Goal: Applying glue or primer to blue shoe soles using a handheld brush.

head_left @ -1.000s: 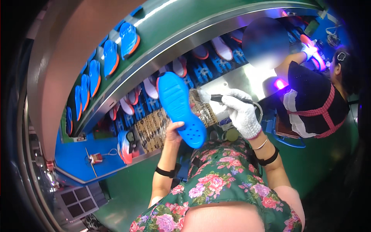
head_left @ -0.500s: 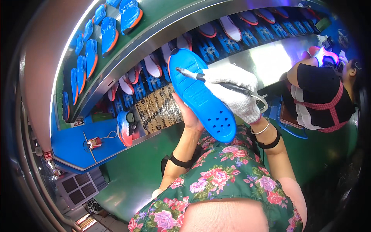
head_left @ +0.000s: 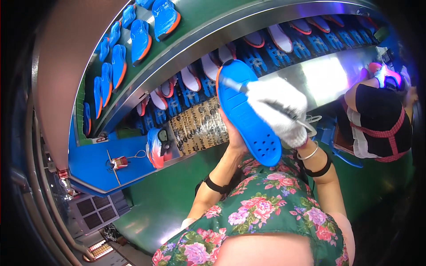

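Note:
My bare left hand [head_left: 236,135] is closed on the long edge of a blue shoe sole [head_left: 242,113], which it holds tilted in front of me; some of its fingers are hidden behind the sole. Grooves cross the sole's upper half, small holes dot its near end, and an orange rim shows at the far left. In a white knitted glove, my right hand [head_left: 284,108] grips a brush [head_left: 231,84] with a dark handle and a pale hose trailing from it. The brush's tip is blurred and lies over the far part of the sole; whether it touches cannot be told.
Beyond my hands, a rack line [head_left: 284,39] carries pale, pink-edged shoe parts. Blue soles with orange rims [head_left: 141,40] lie on a green belt at upper left. A shoe [head_left: 155,148] stands beside brown taped cardboard [head_left: 199,126]. The blue side table [head_left: 88,155] bears a small reel. Another person [head_left: 377,119] works at right.
Most of the scene has shifted to the right in view. The brush tip, sharp before, is now blurred with motion over the sole. Both hands keep their hold.

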Demonstrator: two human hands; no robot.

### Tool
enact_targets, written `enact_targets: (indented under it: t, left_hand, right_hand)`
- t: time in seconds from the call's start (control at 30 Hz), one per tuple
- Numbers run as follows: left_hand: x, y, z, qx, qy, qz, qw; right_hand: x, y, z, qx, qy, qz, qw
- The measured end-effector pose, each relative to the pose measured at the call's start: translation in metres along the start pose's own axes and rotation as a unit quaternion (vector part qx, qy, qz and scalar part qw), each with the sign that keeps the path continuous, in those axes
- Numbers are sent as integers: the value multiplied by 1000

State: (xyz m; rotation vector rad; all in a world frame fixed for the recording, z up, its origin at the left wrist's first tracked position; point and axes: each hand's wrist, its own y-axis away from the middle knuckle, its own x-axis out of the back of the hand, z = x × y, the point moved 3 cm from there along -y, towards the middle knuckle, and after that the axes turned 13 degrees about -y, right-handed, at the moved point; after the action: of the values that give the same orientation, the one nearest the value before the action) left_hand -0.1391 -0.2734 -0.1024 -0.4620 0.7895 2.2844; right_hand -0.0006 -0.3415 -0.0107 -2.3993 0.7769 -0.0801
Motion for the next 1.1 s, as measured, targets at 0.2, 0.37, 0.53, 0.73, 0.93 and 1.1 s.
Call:
enact_targets:
  t: [0.2,0.37,0.53,0.73,0.93,1.1]
  left_hand:
    - [6,-6,3,-14,-44,-64,997]
    - [0,-23,10,-58,87,-272,957]
    - [23,-24,2,-47,-64,-65,995]
    - [32,-33,-1,-67,-100,7,993]
    - [36,-38,1,-19,-22,-68,997]
    - [43,-48,-3,-44,8,8,999]
  right_hand:
    - [-7,8,-8,157,151,-138,966]
    - [9,18,4,51,19,-23,998]
    - [4,31,8,124,113,-93,981]
    - [12,37,9,52,10,-25,998]
    - [12,40,8,30,-106,-101,989]
    - [15,46,4,42,40,-77,995]
